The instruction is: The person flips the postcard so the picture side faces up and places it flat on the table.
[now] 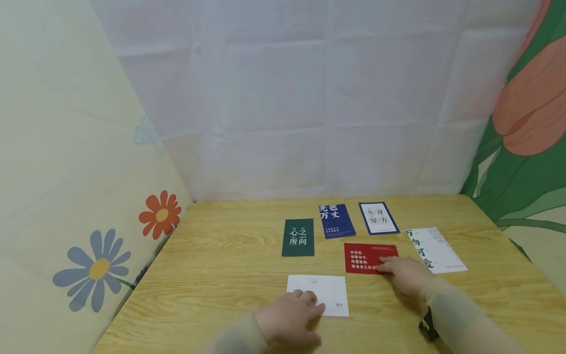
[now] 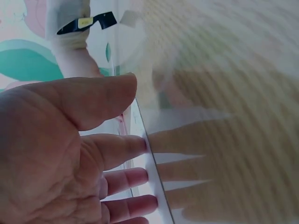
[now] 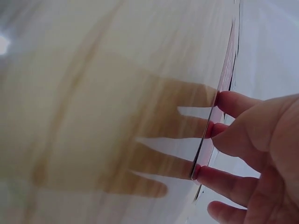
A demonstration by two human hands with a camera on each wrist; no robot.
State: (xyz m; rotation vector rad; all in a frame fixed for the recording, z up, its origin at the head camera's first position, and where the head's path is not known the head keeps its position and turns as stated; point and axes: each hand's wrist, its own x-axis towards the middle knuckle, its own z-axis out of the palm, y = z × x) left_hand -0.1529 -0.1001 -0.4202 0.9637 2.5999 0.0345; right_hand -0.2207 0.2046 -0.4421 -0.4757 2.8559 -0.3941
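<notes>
A white card (image 1: 333, 290) lies flat near the front of the table, and the fingertips of my left hand (image 1: 292, 314) rest on it. That hand's fingers are extended, its thumb held apart, as the left wrist view shows at the card's edge. To the right, a red card (image 1: 362, 255) with white writing lies flat under the fingertips of my right hand (image 1: 409, 276). In the right wrist view the right hand's fingers (image 3: 229, 179) reach out and touch the red card's near edge. Neither hand curls round a card.
Behind are a green card (image 1: 298, 246), a dark blue card (image 1: 338, 228) and a blue-bordered white card (image 1: 380, 219). A white card with green lettering (image 1: 442, 250) lies right of the red one. The wooden table (image 1: 212, 255) meets a white cloth backdrop (image 1: 309, 123) and flower-patterned side panels.
</notes>
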